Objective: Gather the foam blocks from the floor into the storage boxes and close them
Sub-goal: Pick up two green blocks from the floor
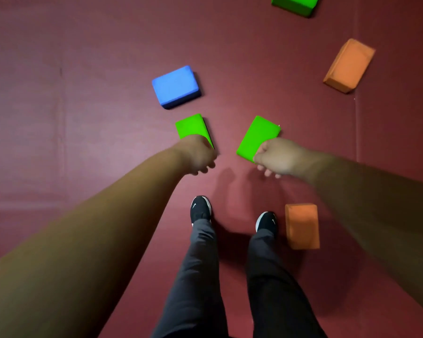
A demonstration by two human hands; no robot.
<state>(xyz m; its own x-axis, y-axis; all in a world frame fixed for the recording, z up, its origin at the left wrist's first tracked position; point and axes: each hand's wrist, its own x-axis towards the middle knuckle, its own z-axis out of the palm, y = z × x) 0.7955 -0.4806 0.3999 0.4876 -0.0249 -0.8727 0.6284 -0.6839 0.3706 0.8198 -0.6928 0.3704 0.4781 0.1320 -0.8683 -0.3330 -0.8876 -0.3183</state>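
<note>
My left hand (pixel 197 154) grips one green foam block (pixel 191 126) by its near end, fingers curled under it. My right hand (pixel 277 157) grips a second green foam block (pixel 258 136) the same way. Both blocks are held above the dark red floor mat. Just beyond the left block, a blue foam block (pixel 175 86) lies on the mat. An orange foam block (pixel 302 225) lies beside my right shoe. Another orange block (pixel 349 65) lies at the right, and a third green block (pixel 296 3) is cut off by the top edge. No storage box is in view.
My two legs and black shoes (pixel 200 208) stand on the red mat (pixel 83 106) below the hands. Seams in the mat run along the left and the right. The left half of the mat shows no blocks.
</note>
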